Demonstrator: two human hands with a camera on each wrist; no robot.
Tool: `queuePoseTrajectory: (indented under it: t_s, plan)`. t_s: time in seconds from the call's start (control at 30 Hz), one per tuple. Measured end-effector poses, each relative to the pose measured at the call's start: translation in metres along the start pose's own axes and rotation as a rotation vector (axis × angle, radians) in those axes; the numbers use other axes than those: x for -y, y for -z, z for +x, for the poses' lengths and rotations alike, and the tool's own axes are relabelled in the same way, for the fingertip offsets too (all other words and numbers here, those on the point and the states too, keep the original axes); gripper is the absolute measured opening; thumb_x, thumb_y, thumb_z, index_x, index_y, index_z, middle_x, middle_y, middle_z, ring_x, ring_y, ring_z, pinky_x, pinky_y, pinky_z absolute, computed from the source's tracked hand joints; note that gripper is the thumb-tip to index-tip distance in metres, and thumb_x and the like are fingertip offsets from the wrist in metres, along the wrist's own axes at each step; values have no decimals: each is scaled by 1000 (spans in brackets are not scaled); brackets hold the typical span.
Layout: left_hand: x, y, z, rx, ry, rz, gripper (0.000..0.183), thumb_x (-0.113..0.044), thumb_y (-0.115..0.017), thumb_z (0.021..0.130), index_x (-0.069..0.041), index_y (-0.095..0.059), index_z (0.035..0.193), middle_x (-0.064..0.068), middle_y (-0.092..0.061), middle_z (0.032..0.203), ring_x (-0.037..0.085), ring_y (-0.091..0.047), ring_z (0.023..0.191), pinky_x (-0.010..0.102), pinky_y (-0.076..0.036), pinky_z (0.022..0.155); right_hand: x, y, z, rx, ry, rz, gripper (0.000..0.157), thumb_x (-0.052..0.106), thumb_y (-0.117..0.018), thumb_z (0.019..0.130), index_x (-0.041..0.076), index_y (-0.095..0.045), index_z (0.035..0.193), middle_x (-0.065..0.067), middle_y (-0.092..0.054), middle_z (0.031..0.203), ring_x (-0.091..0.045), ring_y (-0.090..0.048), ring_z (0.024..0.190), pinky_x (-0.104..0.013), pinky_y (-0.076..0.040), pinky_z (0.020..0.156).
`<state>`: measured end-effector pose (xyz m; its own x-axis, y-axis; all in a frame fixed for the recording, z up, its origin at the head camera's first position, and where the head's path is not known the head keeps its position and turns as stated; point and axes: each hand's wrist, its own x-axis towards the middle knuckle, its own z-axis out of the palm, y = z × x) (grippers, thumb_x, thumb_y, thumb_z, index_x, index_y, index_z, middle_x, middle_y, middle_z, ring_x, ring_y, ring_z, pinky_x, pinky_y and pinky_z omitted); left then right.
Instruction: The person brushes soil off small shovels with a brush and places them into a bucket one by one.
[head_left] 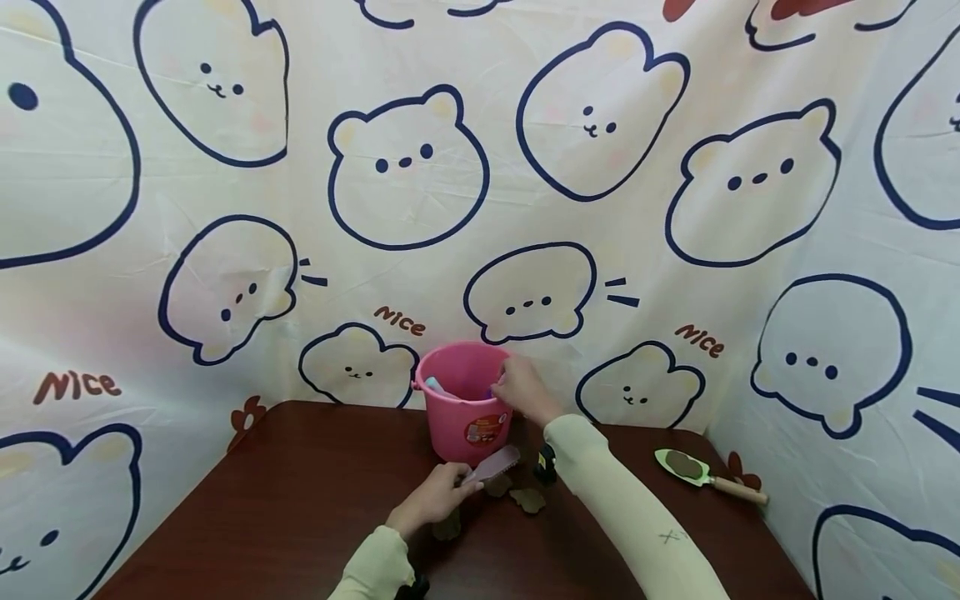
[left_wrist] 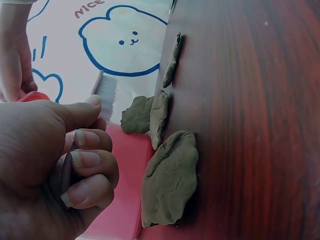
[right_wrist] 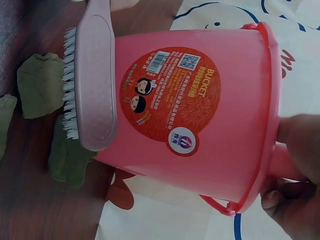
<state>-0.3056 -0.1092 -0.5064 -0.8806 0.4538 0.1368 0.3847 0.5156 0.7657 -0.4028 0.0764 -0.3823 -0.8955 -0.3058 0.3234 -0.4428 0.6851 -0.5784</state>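
My left hand (head_left: 438, 496) grips a mauve brush (head_left: 495, 464) by its handle, fingers curled round it. The brush's white bristles show in the right wrist view, its head in front of a pink bucket (right_wrist: 200, 175). My right hand (head_left: 525, 390) is at the bucket's right rim, its curled fingertips over the opening. Beside those fingertips a bit of purple (head_left: 491, 393) shows inside; I cannot tell whether they hold it or the rim. A pale blue-tipped thing (head_left: 435, 387) leans within the bucket. Flat grey-green clay pieces (left_wrist: 170, 177) lie near its base.
On the right of the dark wooden table (head_left: 315, 500) lies a green trowel (head_left: 693, 477) with a wooden handle and a brown lump (head_left: 684, 464) on its blade. A bear-printed cloth (head_left: 408, 200) hangs behind and round the table.
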Motion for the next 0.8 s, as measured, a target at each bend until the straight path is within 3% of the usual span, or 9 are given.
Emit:
queuePoseTrajectory:
  t_s: [0.27, 0.43, 0.57, 0.8]
  plan:
    - [1, 1, 0, 0, 8, -10, 25, -24, -60, 104, -4, -61, 89, -3, -47, 68, 10, -42, 56, 24, -35, 51, 7, 4, -3, 54, -36, 12, 15, 9, -79, 84, 9, -64, 88, -8, -64, 77, -22, -62, 62, -27, -55, 56]
    - [3, 0, 0, -6, 11, -5, 24, -25, -60, 104, -7, -61, 88, -5, -47, 67, 9, -43, 56, 23, -35, 50, 5, 8, -3, 66, -56, 13, 17, 22, -76, 91, 8, -67, 92, -8, -70, 82, -20, -65, 65, -30, -56, 57]
    - [4, 0, 1, -6, 9, 2, 24, -25, -60, 104, -5, -63, 90, -5, -48, 68, 9, -43, 56, 23, -35, 51, -4, 16, -1, 14, -49, 31, 25, 35, -66, 99, 10, -68, 101, -5, -72, 91, -18, -66, 75, -30, -57, 64]
    - [3, 2, 0, -2, 2, -2, 26, -25, -60, 104, -2, -64, 93, -5, -50, 69, 7, -43, 55, 22, -36, 50, -43, 39, -4, -134, -25, 11, 33, 41, -57, 100, 11, -71, 98, -4, -66, 88, -21, -57, 80, -33, -48, 68]
